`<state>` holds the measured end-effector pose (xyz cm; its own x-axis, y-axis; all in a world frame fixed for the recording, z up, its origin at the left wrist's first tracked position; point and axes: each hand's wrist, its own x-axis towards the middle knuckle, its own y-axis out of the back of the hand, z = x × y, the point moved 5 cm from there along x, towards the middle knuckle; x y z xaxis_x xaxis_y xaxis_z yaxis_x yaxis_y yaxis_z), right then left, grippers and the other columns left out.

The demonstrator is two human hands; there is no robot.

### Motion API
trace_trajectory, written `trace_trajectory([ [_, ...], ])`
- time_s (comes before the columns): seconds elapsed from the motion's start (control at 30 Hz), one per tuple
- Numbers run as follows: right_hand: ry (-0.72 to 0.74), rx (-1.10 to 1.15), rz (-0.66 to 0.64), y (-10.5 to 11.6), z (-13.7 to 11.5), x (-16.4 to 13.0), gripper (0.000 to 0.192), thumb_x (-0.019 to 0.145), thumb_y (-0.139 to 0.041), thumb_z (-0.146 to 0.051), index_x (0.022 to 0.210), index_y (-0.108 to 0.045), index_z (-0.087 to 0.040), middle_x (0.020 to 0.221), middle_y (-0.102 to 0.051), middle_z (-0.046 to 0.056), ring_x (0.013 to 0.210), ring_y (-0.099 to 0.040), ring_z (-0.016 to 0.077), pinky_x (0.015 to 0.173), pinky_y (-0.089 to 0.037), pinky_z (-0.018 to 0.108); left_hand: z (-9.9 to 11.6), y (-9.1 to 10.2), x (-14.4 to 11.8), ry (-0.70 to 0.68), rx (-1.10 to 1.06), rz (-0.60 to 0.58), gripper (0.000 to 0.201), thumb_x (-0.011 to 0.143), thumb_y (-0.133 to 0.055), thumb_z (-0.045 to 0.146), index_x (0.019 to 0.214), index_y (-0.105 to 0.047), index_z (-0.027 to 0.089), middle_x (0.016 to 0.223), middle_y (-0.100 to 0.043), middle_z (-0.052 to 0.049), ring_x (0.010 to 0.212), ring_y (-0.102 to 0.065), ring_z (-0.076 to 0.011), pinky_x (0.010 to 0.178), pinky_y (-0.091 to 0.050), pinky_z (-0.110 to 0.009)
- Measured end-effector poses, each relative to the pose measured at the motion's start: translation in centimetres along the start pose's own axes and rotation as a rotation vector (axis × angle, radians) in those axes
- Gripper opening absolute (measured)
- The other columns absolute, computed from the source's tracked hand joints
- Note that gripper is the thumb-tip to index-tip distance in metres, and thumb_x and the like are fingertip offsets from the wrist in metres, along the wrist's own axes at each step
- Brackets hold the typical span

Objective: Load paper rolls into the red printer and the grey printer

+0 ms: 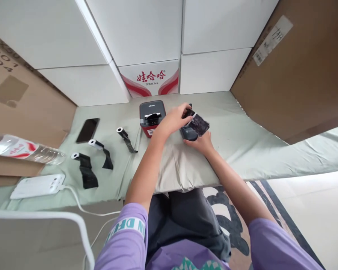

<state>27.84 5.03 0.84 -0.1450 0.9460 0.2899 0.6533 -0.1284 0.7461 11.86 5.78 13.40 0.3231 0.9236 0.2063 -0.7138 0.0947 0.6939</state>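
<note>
Holding a dark, glossy sheet over a small black device, we log both at the middle of the green-covered table, just right of a red-and-black label printer. The sheet is a crinkled, mottled black rectangle with a pale edge at its upper left; its long axis runs from upper left to lower right, tilted across the device beneath it. Our left hand reaches in from the left, wrist bent, fingers curled and pinched on the sheet's upper-left end. Our right hand lies below, fingers closed around the device's near edge, touching the sheet's underside; whether it grips the sheet too we cannot tell. Both forearms extend bare from purple sleeves. Further left we note three small white rolls with black ribbon trailing, a black phone, a white power bank with cable, and a plastic water bottle. White boxes and brown cartons stand behind.
</note>
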Motion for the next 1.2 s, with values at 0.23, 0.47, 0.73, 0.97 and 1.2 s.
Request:
trace_trajectory([
  [0.23,-0.005,0.014,-0.019,0.2,-0.2,0.0,0.093,0.063,-0.080,-0.068,0.138,-0.050,-0.022,0.131,-0.065,0.017,0.124,-0.056,0.0445,0.101,-0.044,0.055,-3.4,-4.8,2.7,0.009,0.271,-0.041,0.039,0.096,-0.056,0.014,0.135,-0.063,0.017,0.133,-0.066,-0.015,0.122,-0.064,-0.0264,0.104,-0.049,-0.037],
  [0.47,-0.022,0.004,-0.029,0.1,-0.2,0.2,0.095,0.062,-0.081,-0.067,0.139,-0.048,-0.023,0.130,-0.065,0.018,0.123,-0.055,0.0462,0.100,-0.043,0.057,-4.4,-5.5,3.4,0.025,0.379,-0.066,0.024,0.089,-0.066,0.014,0.112,-0.072,0.021,0.114,-0.074,-0.011,0.112,-0.065,-0.0287,0.102,-0.046,-0.043],
  [0.73,-0.025,0.007,-0.029,0.2,-0.4,0.1,0.095,0.063,-0.080,-0.066,0.141,-0.047,-0.024,0.132,-0.064,0.018,0.126,-0.055,0.0463,0.101,-0.043,0.056,-4.2,-5.2,3.3,0.095,0.482,-0.050,0.027,0.100,-0.056,0.027,0.097,-0.081,0.019,0.121,-0.067,-0.015,0.118,-0.059,-0.0324,0.098,-0.046,-0.045],
  [0.97,-0.030,0.004,-0.027,0.2,-0.4,0.1,0.094,0.064,-0.079,-0.067,0.141,-0.048,-0.023,0.133,-0.065,0.017,0.124,-0.056,0.0450,0.100,-0.043,0.056,-1.4,-4.0,2.4,0.010,0.358,-0.211,0.033,0.096,-0.062,0.046,0.085,-0.079,0.021,0.089,-0.075,-0.008,0.083,-0.067,-0.0239,0.075,-0.047,-0.035],
  [1.2,-0.053,-0.038,0.005,0.2,-0.5,-0.2,0.097,0.064,-0.079,-0.066,0.143,-0.048,-0.021,0.131,-0.066,0.018,0.122,-0.058,0.0451,0.100,-0.044,0.056,0.2,-4.0,2.0,-0.089,0.346,-0.187,0.029,0.095,-0.063,0.043,0.091,-0.082,0.022,0.110,-0.074,-0.010,0.106,-0.067,-0.0287,0.097,-0.049,-0.041],
])
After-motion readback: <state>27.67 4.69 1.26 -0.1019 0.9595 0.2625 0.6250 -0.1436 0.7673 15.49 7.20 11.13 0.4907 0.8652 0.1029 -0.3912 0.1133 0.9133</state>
